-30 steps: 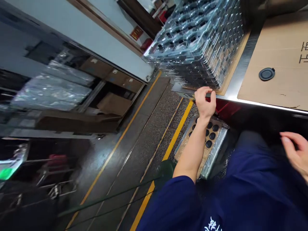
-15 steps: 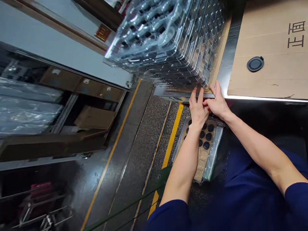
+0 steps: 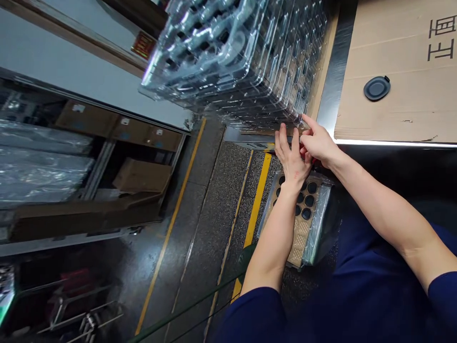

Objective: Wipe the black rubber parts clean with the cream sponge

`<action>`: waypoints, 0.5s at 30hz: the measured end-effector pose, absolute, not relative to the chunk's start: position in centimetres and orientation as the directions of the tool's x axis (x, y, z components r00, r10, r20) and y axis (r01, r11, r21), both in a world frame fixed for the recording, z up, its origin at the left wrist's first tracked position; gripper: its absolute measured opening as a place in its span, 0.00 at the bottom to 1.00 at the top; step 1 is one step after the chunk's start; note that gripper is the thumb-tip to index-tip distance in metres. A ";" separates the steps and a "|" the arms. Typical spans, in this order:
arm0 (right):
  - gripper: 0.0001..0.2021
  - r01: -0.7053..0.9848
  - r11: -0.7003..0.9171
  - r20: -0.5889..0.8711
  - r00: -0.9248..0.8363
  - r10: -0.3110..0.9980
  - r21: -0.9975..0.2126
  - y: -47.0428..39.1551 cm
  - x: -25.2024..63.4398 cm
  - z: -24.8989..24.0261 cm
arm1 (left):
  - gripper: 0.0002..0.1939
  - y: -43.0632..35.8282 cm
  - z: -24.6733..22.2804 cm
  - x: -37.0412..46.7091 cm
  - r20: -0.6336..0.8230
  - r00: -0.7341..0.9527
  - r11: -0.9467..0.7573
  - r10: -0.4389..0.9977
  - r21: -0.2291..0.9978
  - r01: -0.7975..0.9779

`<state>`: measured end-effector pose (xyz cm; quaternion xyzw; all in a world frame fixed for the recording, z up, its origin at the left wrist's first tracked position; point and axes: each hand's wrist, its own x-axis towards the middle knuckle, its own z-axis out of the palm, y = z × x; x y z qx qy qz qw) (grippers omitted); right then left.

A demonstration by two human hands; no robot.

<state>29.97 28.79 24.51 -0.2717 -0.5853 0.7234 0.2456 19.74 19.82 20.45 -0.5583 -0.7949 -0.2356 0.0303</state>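
Observation:
A tall stack of clear plastic blister trays stands on a cardboard sheet at the table's edge, dark pieces showing in its pockets. At the stack's lower near corner, my left hand has its fingers spread and pointing up at the bottom trays. Close beside it is my right hand, its index finger stretched out against that corner and the other fingers bent. The thumb side of the right hand meets the left hand. Whether fingertips press on the lowest tray is too small to tell.
A dark oval lid lies on a cardboard sheet to the right. Below my hands, a tray with round black pieces sits low down. Shelving with cardboard boxes stands left, past yellow floor lines.
My right index finger has moved up and left onto the stack's corner, and its other fingers have bent. My left hand has shifted slightly up and left. The view has moved a little.

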 end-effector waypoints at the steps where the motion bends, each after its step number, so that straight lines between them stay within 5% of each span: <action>1: 0.42 -0.029 -0.244 -0.146 -0.730 0.667 -0.969 28.8 30.2 24.6 | 0.38 19.9 20.3 19.7 0.316 -0.361 0.253 0.877 0.336 0.907; 8: 0.44 -0.033 -0.217 -0.136 -0.687 0.714 -0.976 28.5 31.4 24.6 | 0.44 20.1 19.2 18.9 0.309 -0.310 0.235 0.899 0.255 0.938; 15: 0.48 0.019 -0.098 -0.079 -0.743 0.664 -0.995 28.3 31.1 23.8 | 0.40 20.4 20.5 18.8 0.314 -0.361 0.248 0.878 0.347 0.905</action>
